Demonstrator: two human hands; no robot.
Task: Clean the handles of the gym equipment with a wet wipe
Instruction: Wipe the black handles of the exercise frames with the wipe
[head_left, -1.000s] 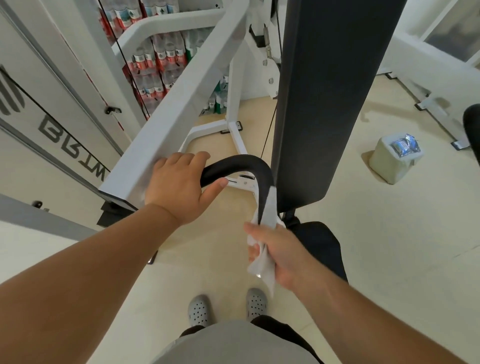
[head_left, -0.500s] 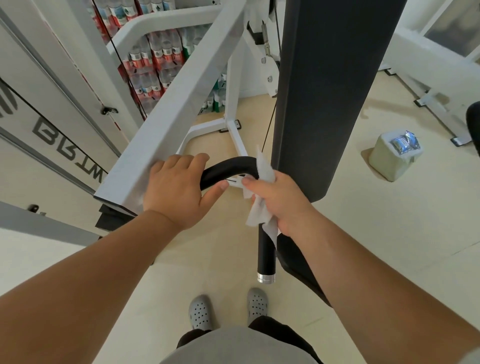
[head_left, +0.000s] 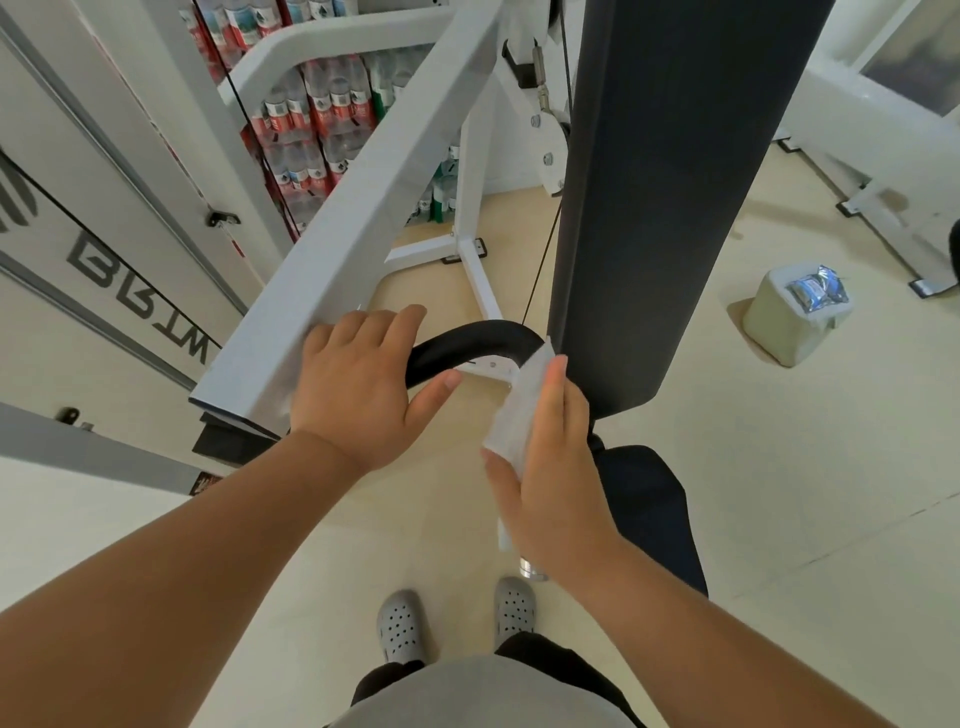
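A black curved handle (head_left: 467, 343) bends out from the white machine arm (head_left: 358, 244) and drops down toward my feet. My left hand (head_left: 358, 395) grips the handle's upper end where it meets the arm. My right hand (head_left: 550, 467) is wrapped round the handle's downward part with a white wet wipe (head_left: 514, 415) pressed between palm and grip. The wipe sticks out above and to the left of the fingers. Only the handle's chrome end cap (head_left: 532, 569) shows below that hand.
A tall black back pad (head_left: 670, 182) stands right behind the handle, with a black seat (head_left: 649, 519) below it. A pale bin (head_left: 789, 322) holding a blue packet sits on the floor at right. Stacked water bottles (head_left: 311, 130) stand behind the white frame.
My right hand with the wipe slid up the handle from its lower end to the bend, then back down its vertical part. My left hand stayed on the upper end.
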